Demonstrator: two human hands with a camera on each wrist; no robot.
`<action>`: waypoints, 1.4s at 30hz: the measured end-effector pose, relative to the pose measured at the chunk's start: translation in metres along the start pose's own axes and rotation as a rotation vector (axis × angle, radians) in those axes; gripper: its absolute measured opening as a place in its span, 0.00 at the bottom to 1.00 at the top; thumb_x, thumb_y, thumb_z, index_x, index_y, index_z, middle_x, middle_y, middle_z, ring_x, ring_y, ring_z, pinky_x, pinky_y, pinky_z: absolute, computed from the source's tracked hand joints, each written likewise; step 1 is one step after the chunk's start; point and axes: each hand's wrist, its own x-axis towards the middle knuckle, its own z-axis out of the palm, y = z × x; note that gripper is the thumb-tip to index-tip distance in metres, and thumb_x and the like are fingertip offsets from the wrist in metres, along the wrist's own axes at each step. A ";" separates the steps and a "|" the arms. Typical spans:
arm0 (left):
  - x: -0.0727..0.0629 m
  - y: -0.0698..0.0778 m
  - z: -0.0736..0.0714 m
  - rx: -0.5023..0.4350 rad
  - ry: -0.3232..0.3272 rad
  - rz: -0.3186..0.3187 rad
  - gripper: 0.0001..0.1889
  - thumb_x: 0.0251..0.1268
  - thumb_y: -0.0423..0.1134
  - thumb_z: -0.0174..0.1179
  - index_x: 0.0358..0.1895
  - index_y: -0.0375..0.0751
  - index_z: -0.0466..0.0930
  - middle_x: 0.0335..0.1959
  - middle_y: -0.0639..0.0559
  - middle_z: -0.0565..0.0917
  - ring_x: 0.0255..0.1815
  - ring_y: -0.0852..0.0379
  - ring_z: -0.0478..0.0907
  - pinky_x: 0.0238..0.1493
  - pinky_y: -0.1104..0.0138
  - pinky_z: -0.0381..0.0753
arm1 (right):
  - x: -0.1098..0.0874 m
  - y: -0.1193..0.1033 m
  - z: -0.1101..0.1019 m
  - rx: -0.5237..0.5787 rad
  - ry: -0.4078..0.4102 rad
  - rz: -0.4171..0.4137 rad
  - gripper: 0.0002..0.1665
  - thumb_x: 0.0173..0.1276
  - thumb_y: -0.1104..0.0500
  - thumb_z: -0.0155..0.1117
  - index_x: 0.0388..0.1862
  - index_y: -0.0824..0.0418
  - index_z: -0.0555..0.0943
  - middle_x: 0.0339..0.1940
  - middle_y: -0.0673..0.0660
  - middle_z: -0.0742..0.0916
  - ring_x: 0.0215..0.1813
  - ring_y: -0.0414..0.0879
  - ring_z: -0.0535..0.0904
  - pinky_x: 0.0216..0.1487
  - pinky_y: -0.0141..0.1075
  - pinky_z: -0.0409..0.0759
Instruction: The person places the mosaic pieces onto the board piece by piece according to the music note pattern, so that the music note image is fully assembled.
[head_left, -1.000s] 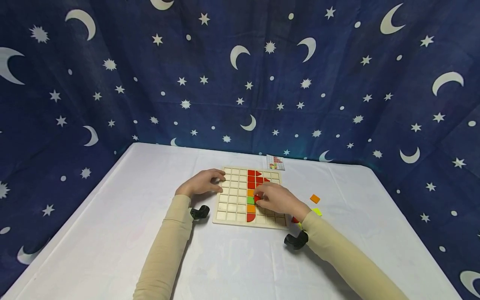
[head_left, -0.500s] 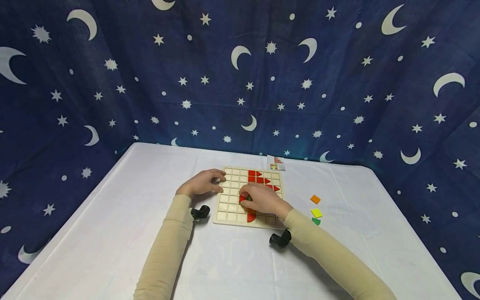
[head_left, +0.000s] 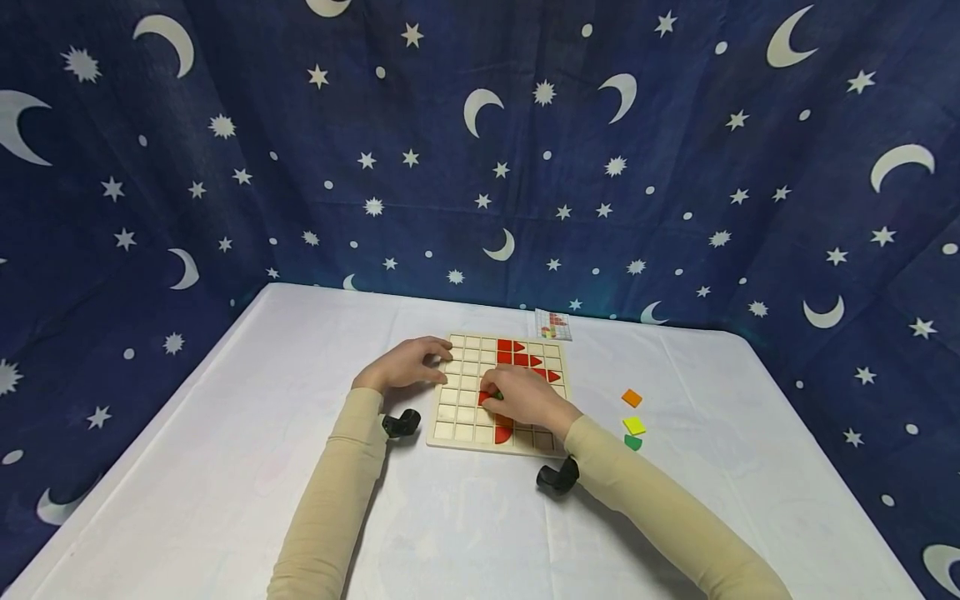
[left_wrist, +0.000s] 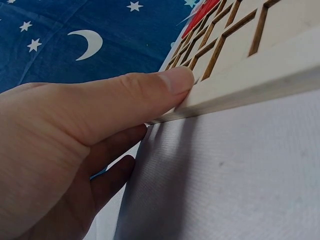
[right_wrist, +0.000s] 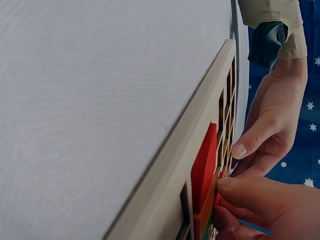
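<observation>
A wooden grid board (head_left: 453,417) lies on the table, with red, orange and green tiles in some of its cells. My left hand (head_left: 400,367) rests at the board's left edge. In the left wrist view its thumb (left_wrist: 172,82) lies on the rim, with the other fingers loosely bent beside it. Above the board's middle, my right hand (head_left: 528,393) pinches a red tile (head_left: 483,399) over a cell left of the tile column; the fingers hide much of it. A rounded red tile (head_left: 502,434) sits near the board's front edge.
Right of the board lie an orange tile (head_left: 632,398), a yellow tile (head_left: 634,426) and a green tile (head_left: 633,442). Behind the board is a small printed pattern card (head_left: 552,325). A dark star-patterned curtain (head_left: 420,217) stands at the table's back.
Over the second, my right hand has moved left across the board with the red tile, then stayed nearly still. The left hand has kept its place at the board's edge.
</observation>
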 end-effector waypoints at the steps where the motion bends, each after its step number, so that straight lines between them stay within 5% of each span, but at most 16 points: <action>1: 0.000 0.000 0.000 -0.001 0.000 -0.001 0.22 0.59 0.40 0.70 0.56 0.38 0.81 0.69 0.44 0.71 0.73 0.44 0.61 0.74 0.54 0.59 | 0.000 0.000 0.000 0.002 0.001 -0.003 0.12 0.65 0.55 0.69 0.46 0.56 0.84 0.38 0.49 0.85 0.41 0.42 0.79 0.48 0.36 0.80; 21: 0.000 -0.001 0.001 0.016 -0.005 0.010 0.23 0.59 0.41 0.69 0.57 0.37 0.80 0.69 0.43 0.71 0.73 0.43 0.61 0.74 0.54 0.59 | -0.013 0.012 -0.011 0.104 0.072 0.004 0.14 0.66 0.56 0.68 0.48 0.61 0.84 0.39 0.50 0.85 0.42 0.44 0.79 0.47 0.40 0.80; 35: 0.001 0.001 0.001 0.023 0.010 0.003 0.22 0.59 0.40 0.70 0.56 0.37 0.81 0.69 0.43 0.71 0.73 0.43 0.62 0.73 0.54 0.60 | -0.099 0.117 -0.044 0.144 0.046 0.303 0.15 0.67 0.58 0.65 0.49 0.65 0.82 0.37 0.54 0.84 0.34 0.46 0.75 0.37 0.37 0.79; 42: 0.000 0.002 0.002 0.004 0.018 0.006 0.22 0.58 0.39 0.70 0.56 0.36 0.81 0.68 0.42 0.72 0.72 0.43 0.62 0.74 0.54 0.59 | -0.128 0.129 -0.038 0.167 -0.029 0.261 0.14 0.64 0.58 0.69 0.46 0.63 0.83 0.34 0.49 0.83 0.35 0.44 0.74 0.38 0.36 0.79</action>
